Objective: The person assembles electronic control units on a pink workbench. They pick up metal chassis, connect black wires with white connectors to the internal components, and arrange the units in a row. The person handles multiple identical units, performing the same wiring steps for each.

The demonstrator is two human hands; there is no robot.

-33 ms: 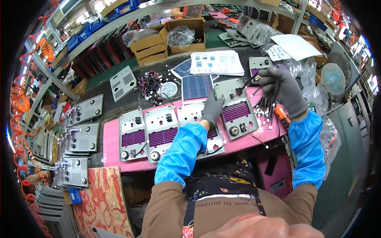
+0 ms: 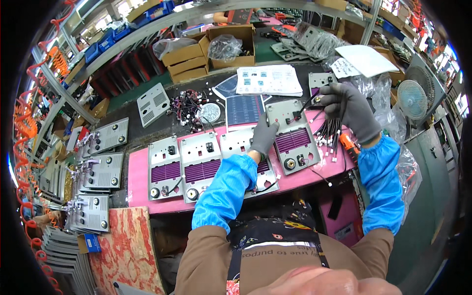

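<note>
A grey metal panel (image 2: 291, 165) with a purple slatted opening lies slightly tilted on the pink mat, parts mounted at its lower end. My gloved left hand (image 2: 265, 136) grips its left edge near the top. A black cable (image 2: 308, 104) runs up from a black connector (image 2: 296, 116) on that panel. My gloved right hand (image 2: 350, 109) is closed on the cable's upper part, above the panel's right side. Three similar panels lie in a row to the left: one panel (image 2: 164, 153), a second panel (image 2: 198, 149) and a third panel (image 2: 236, 139), partly under my left arm.
An orange-handled tool (image 2: 348, 143) and several dark cables (image 2: 328, 132) lie right of the panel. Farther back are tangled wires (image 2: 187, 108), a round dish (image 2: 209, 112), printed sheets (image 2: 269, 80) and cardboard boxes (image 2: 231, 61). Stacked panels (image 2: 102, 169) stand left; a fan (image 2: 412, 99) stands right.
</note>
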